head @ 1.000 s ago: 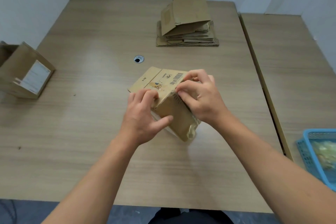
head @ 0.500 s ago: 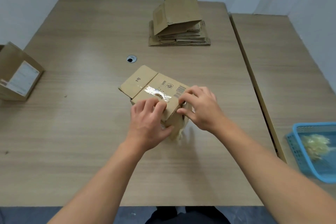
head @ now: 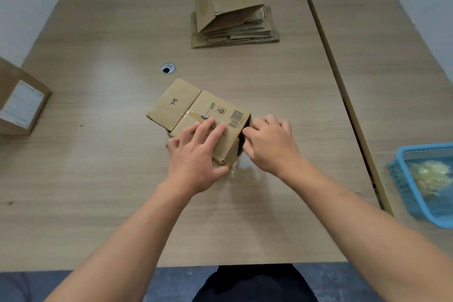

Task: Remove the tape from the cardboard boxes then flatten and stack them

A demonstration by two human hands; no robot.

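A small cardboard box [head: 188, 103] with a barcode lies on its side at the middle of the table. A strip of clear tape [head: 193, 115] crosses its top seam, and a loose bit of tape [head: 234, 169] hangs at its near corner. My left hand [head: 196, 157] holds the box from above, fingers laid over the top face and thumb against the near side. My right hand [head: 269, 144] grips the box's right end with curled fingers, fingertips at the edge of the open end. A stack of flattened boxes [head: 232, 37] sits at the back of the table.
Another taped box [head: 19, 103] with a white label stands at the left edge. A blue basket [head: 402, 179] holding wadded tape [head: 431, 176] sits on the adjoining table at right. A cable hole [head: 168, 68] lies behind the box.
The box has been lowered from a tilted hold onto the table. My left fingers have stretched out over its top, and my right hand has slid from the top to the right end.
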